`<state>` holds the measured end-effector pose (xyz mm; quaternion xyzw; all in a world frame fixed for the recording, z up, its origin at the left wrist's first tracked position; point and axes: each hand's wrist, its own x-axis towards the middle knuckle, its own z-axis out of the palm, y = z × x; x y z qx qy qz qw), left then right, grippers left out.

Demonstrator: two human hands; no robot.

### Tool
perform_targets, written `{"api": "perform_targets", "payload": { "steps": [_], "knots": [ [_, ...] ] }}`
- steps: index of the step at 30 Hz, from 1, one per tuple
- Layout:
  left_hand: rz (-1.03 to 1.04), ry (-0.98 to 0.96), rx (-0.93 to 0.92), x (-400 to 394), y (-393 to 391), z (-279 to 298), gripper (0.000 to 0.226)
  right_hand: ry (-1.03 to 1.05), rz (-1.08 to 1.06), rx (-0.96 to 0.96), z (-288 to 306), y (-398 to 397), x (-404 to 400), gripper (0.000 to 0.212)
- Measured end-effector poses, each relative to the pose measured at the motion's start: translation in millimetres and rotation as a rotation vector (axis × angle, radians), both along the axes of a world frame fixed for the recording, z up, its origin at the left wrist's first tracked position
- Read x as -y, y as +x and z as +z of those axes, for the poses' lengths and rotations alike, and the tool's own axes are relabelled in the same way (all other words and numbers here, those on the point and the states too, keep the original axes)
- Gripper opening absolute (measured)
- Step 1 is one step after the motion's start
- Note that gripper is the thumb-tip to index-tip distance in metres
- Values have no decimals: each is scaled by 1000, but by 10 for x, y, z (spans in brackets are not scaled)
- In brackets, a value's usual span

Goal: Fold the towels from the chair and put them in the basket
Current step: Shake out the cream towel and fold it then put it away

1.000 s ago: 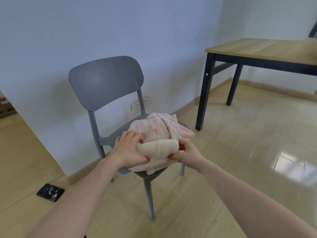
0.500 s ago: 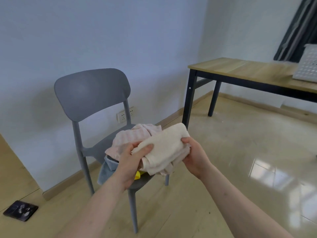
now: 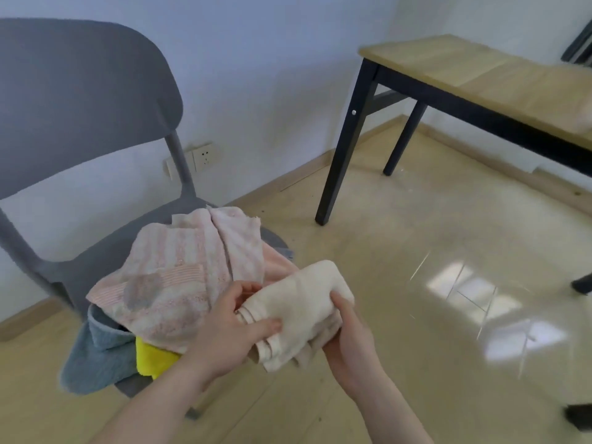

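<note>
The cream towel (image 3: 298, 312) has come up off the pile since a moment ago — it was pressed against the heap on the seat, and now it hangs clear of it, out in front of the chair (image 3: 80, 100).

From the left: the rest of the washing still sits on the seat, a blue towel (image 3: 93, 357) drooping over the front edge, a yellow cloth (image 3: 152, 358) beside it, and a pink striped towel (image 3: 179, 277) heaped on top. The left hand (image 3: 230, 331) has its fingers curled round the near end of the cream towel, thumb across the stacked edges. The right hand (image 3: 349, 338) cups the other end from below, thumb laid over the top, fingers closed on the cloth. Further right stands the wooden surface (image 3: 480, 72) on black legs, bare where it shows. No basket is in view.

The towel looks only loosely bunched, with layers showing at the left hand, so I would judge the folding as barely begun. To do it well, shake it open first, find two corners, and lay it flat — the surface on the right seems the likeliest place. Folding it in mid-air risks a lumpy bundle, since soft terry slumps wherever it is not held.
</note>
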<state>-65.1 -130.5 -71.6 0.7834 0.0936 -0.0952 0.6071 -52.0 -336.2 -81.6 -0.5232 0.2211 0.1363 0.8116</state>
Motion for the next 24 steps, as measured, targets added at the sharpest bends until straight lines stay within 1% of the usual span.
{"api": "perform_targets", "payload": {
  "steps": [2, 4, 6, 8, 10, 12, 14, 15, 18, 21, 24],
  "knots": [
    [-32, -20, -85, 104, 14, 219, 47, 20, 48, -57, 202, -63, 82, 40],
    [-63, -32, -144, 247, -12, 500, 45, -62, 62, -112, 501, -121, 250, 37],
    [-132, 2, -157, 428, -24, 941, 49, -159, 66, -154, 937, -162, 519, 33],
    [-191, 33, -174, 637, 56, 1561, 48, -209, 69, -184, 1498, -116, 842, 29],
    [-296, 75, -193, 846, 121, 2162, 44, -252, 91, -183, 2101, -95, 1102, 25],
    [-396, 139, -225, 1139, 201, 2927, 47, -282, 104, -177, 2833, -63, 1463, 23],
    [-460, 164, -254, 1371, 193, 3498, 52, -290, 118, -146, 3425, -88, 1720, 22],
    [-485, 176, -250, 1501, 226, 3812, 52, -295, 119, -126, 3750, -76, 1885, 21],
    [-515, 205, -223, 1869, 315, 4570, 45, -316, 134, -68, 4475, -36, 2342, 23],
    [-530, 183, -193, 2237, 441, 5027, 38, -348, 112, -35, 4971, 104, 2723, 21],
    [-564, 176, -167, 2581, 665, 5284, 40, -414, 86, -9, 5270, 318, 3045, 17]
  ]
}}
